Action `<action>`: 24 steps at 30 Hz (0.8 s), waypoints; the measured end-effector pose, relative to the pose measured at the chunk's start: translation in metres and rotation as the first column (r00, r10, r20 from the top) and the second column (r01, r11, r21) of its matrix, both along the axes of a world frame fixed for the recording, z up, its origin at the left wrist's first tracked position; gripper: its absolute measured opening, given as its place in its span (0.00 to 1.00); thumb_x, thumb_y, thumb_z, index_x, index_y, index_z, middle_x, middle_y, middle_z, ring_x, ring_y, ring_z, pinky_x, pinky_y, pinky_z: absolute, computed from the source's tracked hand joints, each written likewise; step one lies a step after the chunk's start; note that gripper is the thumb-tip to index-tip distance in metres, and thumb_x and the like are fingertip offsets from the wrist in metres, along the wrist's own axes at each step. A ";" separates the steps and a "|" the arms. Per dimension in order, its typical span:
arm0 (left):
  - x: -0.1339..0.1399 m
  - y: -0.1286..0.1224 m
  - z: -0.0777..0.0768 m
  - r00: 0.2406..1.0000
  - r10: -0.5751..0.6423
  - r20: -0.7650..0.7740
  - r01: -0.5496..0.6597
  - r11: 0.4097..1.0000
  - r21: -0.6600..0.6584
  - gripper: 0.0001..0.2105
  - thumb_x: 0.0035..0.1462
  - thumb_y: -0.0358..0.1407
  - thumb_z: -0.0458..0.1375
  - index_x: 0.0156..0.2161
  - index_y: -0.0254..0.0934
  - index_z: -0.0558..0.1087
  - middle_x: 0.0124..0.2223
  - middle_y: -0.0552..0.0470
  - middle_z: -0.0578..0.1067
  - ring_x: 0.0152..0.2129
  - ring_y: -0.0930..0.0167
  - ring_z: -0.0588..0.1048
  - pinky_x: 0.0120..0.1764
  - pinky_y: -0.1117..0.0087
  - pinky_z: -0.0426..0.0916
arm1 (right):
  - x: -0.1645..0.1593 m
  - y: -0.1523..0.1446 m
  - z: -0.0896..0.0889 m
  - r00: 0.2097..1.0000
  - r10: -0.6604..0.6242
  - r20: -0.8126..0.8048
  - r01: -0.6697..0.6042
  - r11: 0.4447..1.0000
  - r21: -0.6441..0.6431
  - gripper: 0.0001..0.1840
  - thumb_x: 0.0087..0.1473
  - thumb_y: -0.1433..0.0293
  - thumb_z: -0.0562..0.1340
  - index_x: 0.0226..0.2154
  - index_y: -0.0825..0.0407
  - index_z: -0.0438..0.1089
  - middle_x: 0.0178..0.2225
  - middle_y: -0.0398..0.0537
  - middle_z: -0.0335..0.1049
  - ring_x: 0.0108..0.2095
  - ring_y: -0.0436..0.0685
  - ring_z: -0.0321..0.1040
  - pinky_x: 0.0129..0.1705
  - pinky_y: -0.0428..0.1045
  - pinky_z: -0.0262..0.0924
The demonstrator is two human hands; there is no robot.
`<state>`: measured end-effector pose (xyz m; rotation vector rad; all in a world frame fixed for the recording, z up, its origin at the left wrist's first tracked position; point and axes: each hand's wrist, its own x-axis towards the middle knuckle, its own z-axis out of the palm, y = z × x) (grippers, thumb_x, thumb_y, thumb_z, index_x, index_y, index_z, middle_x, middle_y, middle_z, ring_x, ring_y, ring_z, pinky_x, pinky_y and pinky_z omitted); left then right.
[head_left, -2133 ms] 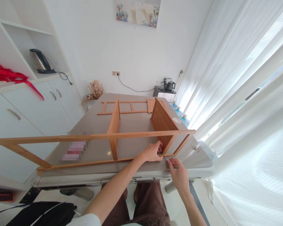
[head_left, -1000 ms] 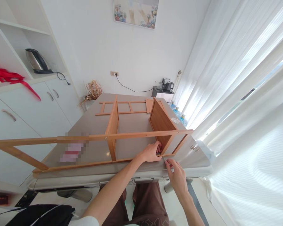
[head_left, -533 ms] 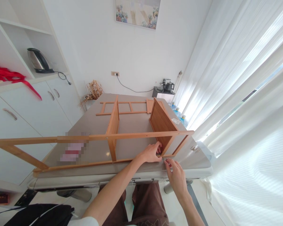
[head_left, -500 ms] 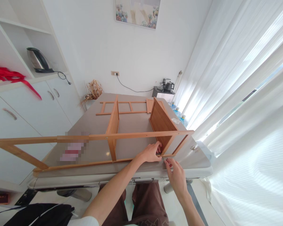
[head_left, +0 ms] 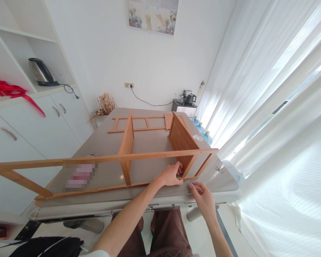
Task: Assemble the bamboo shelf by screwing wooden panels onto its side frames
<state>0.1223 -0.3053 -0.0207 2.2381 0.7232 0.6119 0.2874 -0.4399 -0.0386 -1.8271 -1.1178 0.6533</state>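
A wooden rack frame (head_left: 149,155) stands on its side on the table, with two brown shelf panels joined to it. My left hand (head_left: 172,174) is closed around the near lower rail, where it meets the right shelf panel (head_left: 183,137); its fingertips curl behind the wood. Just right of it, my right hand (head_left: 203,194) pinches a thin metal hex key (head_left: 187,184), its tip pointing at the outer side of that rail. Whether the tip sits in a screw head is too small to tell.
Several loose screws (head_left: 220,169) lie on the table (head_left: 149,141) to the right. A ladder-like wooden frame (head_left: 139,123) lies flat at the back. Behind my left hand stands the left shelf panel (head_left: 128,139). White curtains (head_left: 273,142) hang along the right side.
My right hand has shifted slightly right and down, and the hex key is turned to another angle. My left hand keeps its hold on the rail. The view has tilted slightly.
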 end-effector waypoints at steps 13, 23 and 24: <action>-0.003 -0.002 -0.002 0.996 0.078 0.050 -0.079 0.997 0.018 0.27 0.41 0.36 0.68 0.47 0.42 0.64 0.63 0.44 0.56 0.57 0.58 0.66 0.56 0.58 0.67 | -0.011 -0.006 -0.011 0.859 0.100 0.503 -0.158 0.985 0.074 0.21 0.65 0.54 0.49 0.40 0.47 0.71 0.37 0.46 0.78 0.26 0.54 0.72 0.31 0.48 0.61; -0.003 0.001 -0.003 0.995 0.027 0.093 -0.029 0.999 0.023 0.25 0.42 0.35 0.68 0.46 0.42 0.65 0.69 0.44 0.50 0.65 0.57 0.57 0.62 0.56 0.61 | -0.011 -0.004 -0.013 0.814 0.087 0.574 -0.179 0.978 0.105 0.20 0.66 0.56 0.49 0.43 0.47 0.71 0.41 0.47 0.78 0.26 0.53 0.72 0.30 0.47 0.62; -0.004 0.001 -0.003 0.995 0.029 0.093 -0.031 0.999 0.022 0.25 0.42 0.35 0.68 0.46 0.42 0.65 0.69 0.43 0.51 0.65 0.57 0.57 0.62 0.56 0.61 | -0.011 -0.004 -0.013 0.809 0.091 0.580 -0.185 0.977 0.105 0.20 0.66 0.56 0.49 0.43 0.47 0.71 0.41 0.47 0.78 0.26 0.53 0.72 0.30 0.47 0.62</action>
